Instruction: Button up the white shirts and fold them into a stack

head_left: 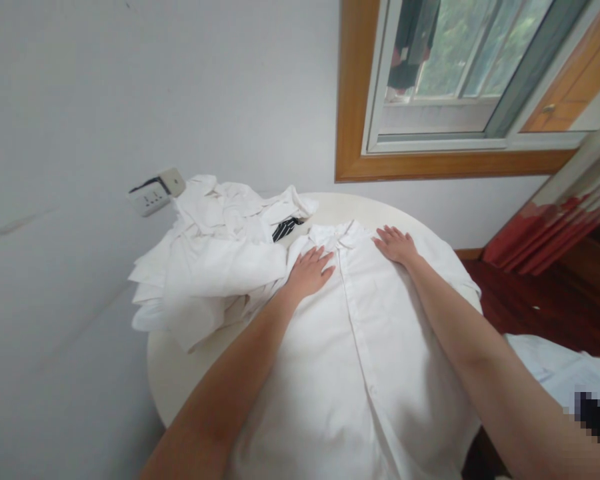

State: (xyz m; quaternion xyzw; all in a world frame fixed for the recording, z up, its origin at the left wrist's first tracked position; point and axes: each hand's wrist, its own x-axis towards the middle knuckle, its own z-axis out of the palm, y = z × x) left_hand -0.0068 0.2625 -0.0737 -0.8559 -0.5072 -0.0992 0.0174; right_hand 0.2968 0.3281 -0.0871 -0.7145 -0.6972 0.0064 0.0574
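There's the pile, left of the shirt, which lies spread over the table! The left hand presses flat on the shirt's upper left, fingers apart, and the right hand flat on its upper right, fingers apart too!

Clearance exists over the shirt between left hand and right hand; a garment pile obstructs leftward passage.

White wall, streaked at left — wall socket beyond the round, pale bench. Far right: wood-framed window, daylit greenery outside. Right — red-and-cream curtain, dark reddish floor.
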